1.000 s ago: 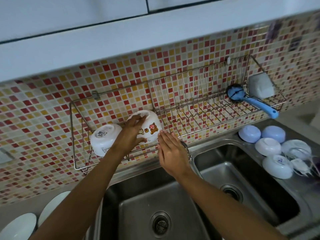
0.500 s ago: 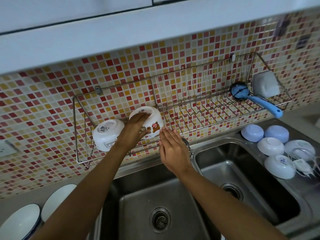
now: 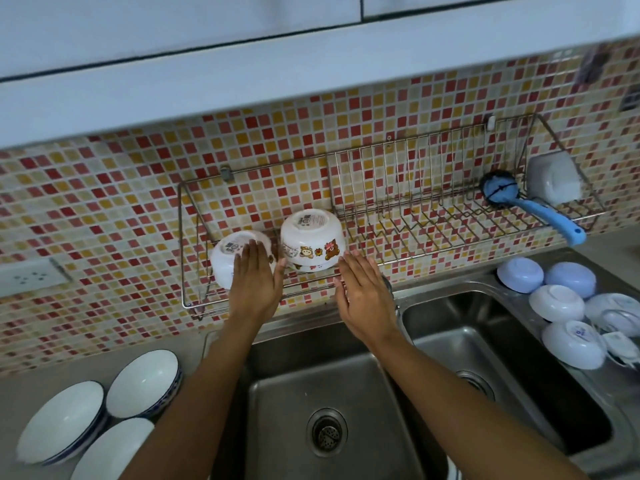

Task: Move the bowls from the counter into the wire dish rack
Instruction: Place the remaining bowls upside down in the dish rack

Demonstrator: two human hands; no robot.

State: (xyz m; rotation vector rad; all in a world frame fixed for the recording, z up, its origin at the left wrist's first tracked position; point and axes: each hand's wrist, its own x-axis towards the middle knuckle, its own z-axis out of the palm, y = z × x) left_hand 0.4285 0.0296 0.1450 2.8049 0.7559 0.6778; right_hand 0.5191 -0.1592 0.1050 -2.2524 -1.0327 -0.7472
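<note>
A wire dish rack (image 3: 408,221) hangs on the tiled wall above the sink. Two white bowls sit upside down in its left end: a plain one (image 3: 228,259) and a cartoon-printed one (image 3: 311,239). My left hand (image 3: 256,282) is flat and open in front of the plain bowl, just left of the printed one. My right hand (image 3: 363,296) is open too, just right of the printed bowl, holding nothing. Several upturned bowls (image 3: 554,301) wait on the counter at the right, and three white bowls (image 3: 142,388) stand on the left counter.
A blue dish brush (image 3: 533,209) and a white container (image 3: 554,180) occupy the rack's right end. A double steel sink (image 3: 346,393) lies below my arms. A wall socket (image 3: 27,277) is at far left; a cabinet underside hangs overhead.
My left hand has let go of the printed bowl, which now rests in the rack. Both hands have drawn back slightly with fingers spread.
</note>
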